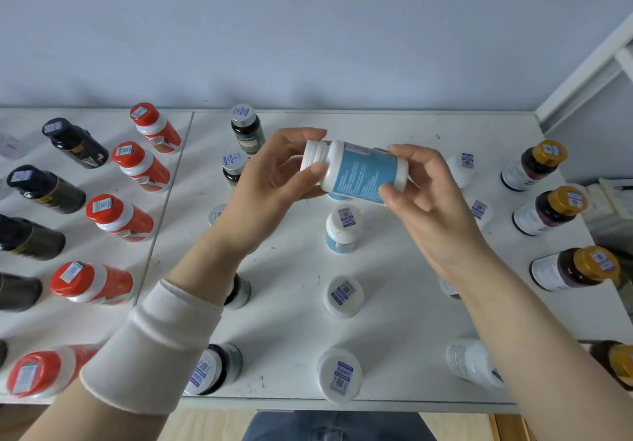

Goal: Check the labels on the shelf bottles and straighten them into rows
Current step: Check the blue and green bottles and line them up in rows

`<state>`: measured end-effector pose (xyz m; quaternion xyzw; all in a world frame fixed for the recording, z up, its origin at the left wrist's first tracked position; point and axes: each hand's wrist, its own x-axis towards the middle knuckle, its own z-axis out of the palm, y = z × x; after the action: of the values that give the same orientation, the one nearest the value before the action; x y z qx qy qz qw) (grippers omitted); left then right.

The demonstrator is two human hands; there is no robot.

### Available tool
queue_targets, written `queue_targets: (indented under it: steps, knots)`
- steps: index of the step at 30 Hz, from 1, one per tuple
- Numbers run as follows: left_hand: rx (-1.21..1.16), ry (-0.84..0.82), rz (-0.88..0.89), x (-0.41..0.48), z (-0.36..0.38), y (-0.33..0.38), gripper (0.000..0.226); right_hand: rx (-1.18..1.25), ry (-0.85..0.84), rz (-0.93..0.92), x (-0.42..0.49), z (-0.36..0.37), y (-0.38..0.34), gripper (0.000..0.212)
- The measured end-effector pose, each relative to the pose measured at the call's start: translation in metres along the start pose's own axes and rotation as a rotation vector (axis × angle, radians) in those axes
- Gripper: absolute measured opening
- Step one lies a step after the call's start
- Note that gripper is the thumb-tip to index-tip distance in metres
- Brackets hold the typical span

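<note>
Holding bottle (363,171) sideways, fingers (306,173) apparently at ends

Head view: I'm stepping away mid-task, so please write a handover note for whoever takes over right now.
The left hand grips the cap end of the blue-label bottle; the right hand grips its base, bottle sideways above the shelf.
Done: red-capped bottles, gold-capped bottles and white-capped bottles stand in rows.
Left: read this label, set it upright in the white-capped row.

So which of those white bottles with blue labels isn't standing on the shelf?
The blue-labelled bottle held sideways between the left hand and right hand, cap toward the left hand. Its lookalikes stand upright on the shelf below it.
</note>
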<state>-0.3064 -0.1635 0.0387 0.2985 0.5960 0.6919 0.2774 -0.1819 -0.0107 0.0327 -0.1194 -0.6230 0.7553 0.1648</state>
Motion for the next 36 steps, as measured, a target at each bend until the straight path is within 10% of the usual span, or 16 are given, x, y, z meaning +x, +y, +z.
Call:
queue_targets:
  steps: [7,16,26,36]
  knots:
    - [-0.175,-0.043,-0.025,-0.010,0.005,-0.014,0.032,0.129,0.091,0.116,-0.012,0.004,0.001,0.070]
    - [-0.495,0.089,-0.312,0.011,0.020,-0.015,0.042,-0.756,0.429,-0.343,-0.003,0.036,0.003,0.060]
    - [-0.011,0.038,-0.135,0.056,0.008,0.005,0.026,-0.700,0.314,-0.077,0.012,0.010,0.006,0.051]
    - [0.705,-0.036,0.053,0.138,-0.006,-0.006,0.041,-1.406,-0.086,0.039,0.085,-0.030,-0.015,0.048]
